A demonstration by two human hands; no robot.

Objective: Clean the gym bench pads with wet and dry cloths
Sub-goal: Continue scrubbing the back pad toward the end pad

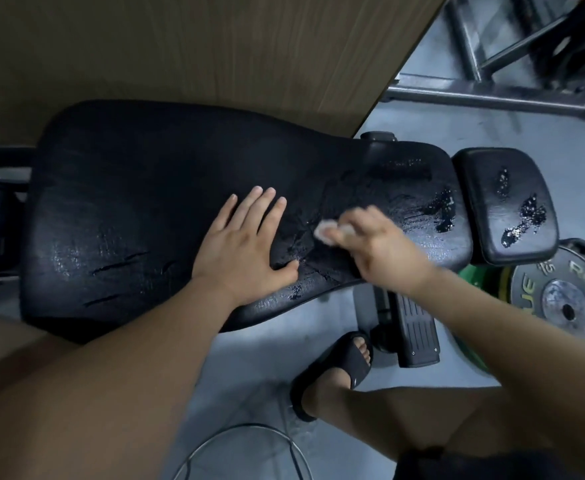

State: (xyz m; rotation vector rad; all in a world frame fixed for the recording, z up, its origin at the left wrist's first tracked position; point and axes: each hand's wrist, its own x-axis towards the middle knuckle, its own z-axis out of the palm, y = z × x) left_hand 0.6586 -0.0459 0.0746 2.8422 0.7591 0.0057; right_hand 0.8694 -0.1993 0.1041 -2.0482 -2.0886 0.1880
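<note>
Left hand [246, 247] lies flat on the bench pad [128, 209], fingers spread. Just right of it, right hand [377, 251] pinches a small white cloth [325, 232] onto the wet pad (hand blurred). Right of the grip: small pad [502, 206], wet patches.

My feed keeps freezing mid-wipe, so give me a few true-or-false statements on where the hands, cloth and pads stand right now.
1. The left hand rests flat on the large bench pad. True.
2. The right hand holds nothing. False: it grips a small white cloth against the large bench pad.
3. The small pad shows wet patches. True.
4. The cloth is wiping the small pad. False: it is on the large bench pad, just right of the left hand.
5. A weight plate lies on top of the large bench pad. False: it sits down beside the bench, below the small pad.
</note>
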